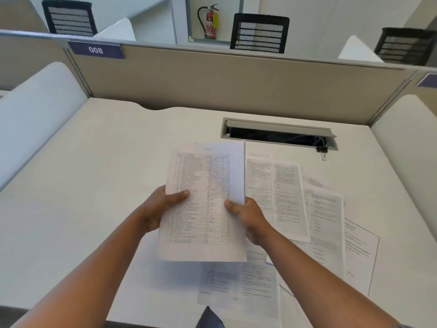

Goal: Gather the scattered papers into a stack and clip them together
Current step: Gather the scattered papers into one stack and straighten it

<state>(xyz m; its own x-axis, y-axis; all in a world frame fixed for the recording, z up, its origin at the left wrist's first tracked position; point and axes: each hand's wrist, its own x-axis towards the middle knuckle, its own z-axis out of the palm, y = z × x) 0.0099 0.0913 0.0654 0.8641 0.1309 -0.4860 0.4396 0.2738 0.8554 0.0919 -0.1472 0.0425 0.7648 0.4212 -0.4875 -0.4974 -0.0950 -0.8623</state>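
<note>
I hold a small stack of printed papers above the white desk, top sheet showing a table of lines. My left hand grips its left edge, thumb on top. My right hand grips the right edge, thumb on the page. Several loose printed sheets lie on the desk to the right and under the stack near the front edge. A black binder clip sits at the right end of the cable slot.
An open cable slot with wires runs across the back of the desk. A beige partition closes the far side, white side dividers flank the desk. Chairs and a fire extinguisher stand beyond.
</note>
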